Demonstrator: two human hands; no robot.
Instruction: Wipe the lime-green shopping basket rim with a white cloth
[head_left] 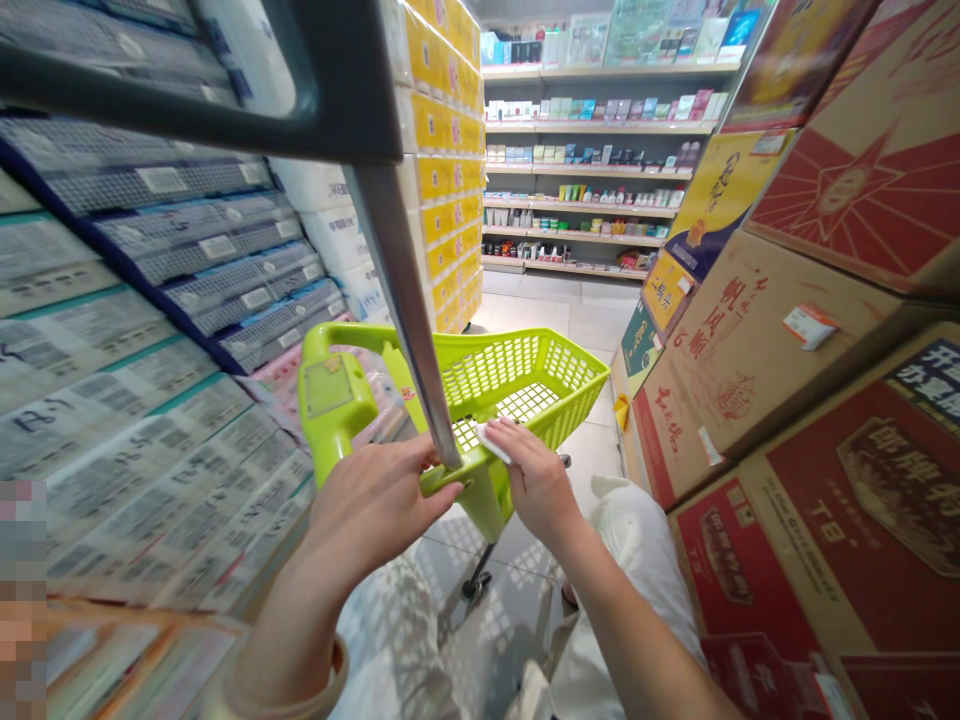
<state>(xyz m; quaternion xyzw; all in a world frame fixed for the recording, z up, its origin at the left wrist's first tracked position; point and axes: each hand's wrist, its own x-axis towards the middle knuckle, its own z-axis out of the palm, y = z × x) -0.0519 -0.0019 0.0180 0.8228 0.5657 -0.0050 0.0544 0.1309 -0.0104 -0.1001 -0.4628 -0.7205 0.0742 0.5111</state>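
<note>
A lime-green plastic shopping cart [574, 372] with a lattice basket stands in front of me. My left hand [375, 505] is closed on its near rim, the thumb on the near side and the fingertips partly hidden beside a metal post [405, 300]. My right hand [536, 485] presses a small white wipe [493, 442] against the same rim, to the right of the post. The fingers are bent over the wipe, so only part of it shows. Through the basket's lattice floor the tiles are visible. A green handle part [337, 395] of the cart curves up at the left.
A dark grey frame [337, 130] tops the post, close to the camera. Stacked paper packs [180, 430] line the left, with a tall yellow-fronted stack [446, 180] beyond. Cardboard cartons [780, 340] rise at the right. Shelves of small goods [600, 128] stand behind a tiled floor [585, 320].
</note>
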